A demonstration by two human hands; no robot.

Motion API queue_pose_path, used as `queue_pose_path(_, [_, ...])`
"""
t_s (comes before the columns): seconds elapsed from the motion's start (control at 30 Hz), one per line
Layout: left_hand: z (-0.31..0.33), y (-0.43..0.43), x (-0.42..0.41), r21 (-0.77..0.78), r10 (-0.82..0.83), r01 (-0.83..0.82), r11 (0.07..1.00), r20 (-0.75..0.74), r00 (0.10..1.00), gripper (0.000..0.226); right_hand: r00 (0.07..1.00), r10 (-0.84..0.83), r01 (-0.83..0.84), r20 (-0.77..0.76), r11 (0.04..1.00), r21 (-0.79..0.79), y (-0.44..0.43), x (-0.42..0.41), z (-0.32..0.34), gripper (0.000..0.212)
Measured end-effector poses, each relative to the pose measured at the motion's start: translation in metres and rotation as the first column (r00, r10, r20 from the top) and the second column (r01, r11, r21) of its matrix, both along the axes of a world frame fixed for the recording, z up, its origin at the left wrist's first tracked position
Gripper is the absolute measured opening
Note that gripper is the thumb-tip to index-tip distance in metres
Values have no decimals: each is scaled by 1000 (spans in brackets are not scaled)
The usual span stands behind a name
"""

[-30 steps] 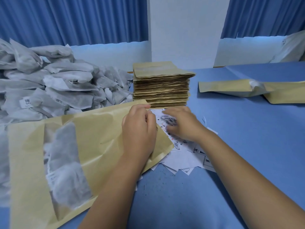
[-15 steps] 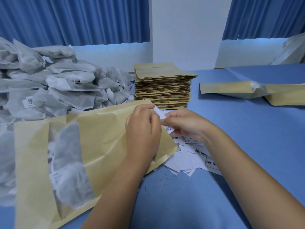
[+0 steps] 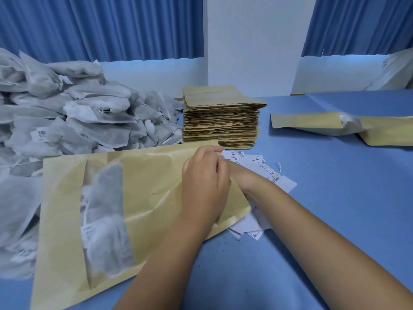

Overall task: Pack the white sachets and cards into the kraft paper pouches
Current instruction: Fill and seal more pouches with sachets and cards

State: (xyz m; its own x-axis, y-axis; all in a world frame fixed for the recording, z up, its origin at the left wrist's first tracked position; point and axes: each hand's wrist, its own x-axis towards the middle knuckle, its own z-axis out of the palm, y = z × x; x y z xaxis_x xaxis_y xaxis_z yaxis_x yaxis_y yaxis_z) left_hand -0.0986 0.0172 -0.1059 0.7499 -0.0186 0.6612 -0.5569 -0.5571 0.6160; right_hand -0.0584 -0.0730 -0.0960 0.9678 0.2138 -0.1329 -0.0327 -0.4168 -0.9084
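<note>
On the near left of the blue table (image 3: 335,220) lies one kraft pouch (image 3: 156,186), flat, its clear window strip facing up; a white sachet (image 3: 105,215) bearing a small label shows through the window, inside the pouch; the pouch mouth points right and far. At that mouth the left hand (image 3: 204,182) rests on the paper, fingers curled over the upper edge and gripping it; the right hand (image 3: 242,177) enters the same mouth from the right, its fingers hidden behind the left hand and the paper; whether it is closed on anything cannot be told. Loose white cards (image 3: 257,163) with small print lie scattered on the table just right of the mouth; some lie partly under the pouch's right corner and under the right forearm. Just beyond the cards stands a tall stack of empty pouches (image 3: 221,121), edges roughly aligned. At far left a large heap of sachets (image 3: 78,113) runs to the frame edge and meets the far-left side of the held pouch. At far right, well apart, two further pouches (image 3: 317,125) lie touching. Blue curtains (image 3: 100,27) and a white wall column (image 3: 252,41) back the scene.
</note>
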Motion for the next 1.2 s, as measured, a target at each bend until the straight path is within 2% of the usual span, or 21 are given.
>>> queue_pose_path(0.07, [0, -1, -1, -3, 5, -5, 1000, 2, 1000, 24, 1000, 6, -3, 28, 995, -103, -5, -6, 1, 37])
queue_pose_path(0.2, [0, -2, -3, 27, 6, -7, 1000, 32, 999, 23, 996, -43, 54, 80, 989, -134, -8, -6, 1, 36])
queue_pose_path(0.27, [2, 2, -2, 6, 23, -23, 1000, 3, 1000, 28, 984, -119, 126, 136, 991, -40, -14, -5, 3, 35])
queue_pose_path(0.33, [5, 7, 0, -54, 40, -40, 998, -2, 999, 29, 960, -226, 217, 166, 974, 71, -26, -2, 1, 13])
queue_pose_path(0.37, [8, 10, 1, -88, 50, -49, 995, 11, 999, 29, 951, -266, 257, 160, 964, 74, -32, -1, 0, 6])
queue_pose_path(0.43, [12, 13, 0, -134, 83, -75, 988, 54, 995, 31, 969, -244, 243, 47, 970, 10, -37, -5, 0, 25])
queue_pose_path(0.5, [14, 14, -1, -156, 106, -91, 984, 92, 990, 31, 978, -154, 167, -141, 982, 90, -35, -8, 2, 23])
queue_pose_path(0.53, [14, 13, -2, -156, 111, -94, 983, 107, 988, 30, 968, -99, 143, -232, 973, 181, -31, -8, 3, 25])
queue_pose_path(0.6, [13, 10, -2, -106, 116, -102, 989, 135, 984, 29, 952, -12, 119, -307, 936, 330, -22, -9, 1, 30])
queue_pose_path(0.7, [13, 6, -2, 105, 82, -93, 990, 107, 991, 29, 967, 31, 77, -252, 909, 409, -13, -11, -1, 12])
queue_pose_path(0.8, [14, 2, -3, 278, 59, -85, 957, 97, 993, 20, 982, 27, 75, -187, 852, 518, -16, -15, 3, 31])
queue_pose_path(0.87, [18, 0, -4, 333, 14, -67, 940, 159, 987, 24, 988, -43, 123, -150, 808, 576, -22, -16, 7, 39])
queue_pose_path(0.97, [19, -6, -8, 388, -106, -29, 921, 321, 941, 23, 957, -286, 276, -50, 844, 460, -25, -17, 14, 33])
queue_pose_path(1.03, [16, -8, -10, 388, -159, 8, 922, 359, 920, 17, 924, -380, 344, -39, 782, 520, -30, -16, 12, 29])
queue_pose_path(1.1, [13, -9, -10, 363, -166, 38, 931, 329, 930, 18, 907, -413, 357, -78, 659, 662, -34, -17, 9, 37])
queue_pose_path(1.2, [15, -9, -10, 313, -141, 74, 947, 196, 970, 52, 890, -417, 383, -185, 465, 798, -30, -19, 11, 39])
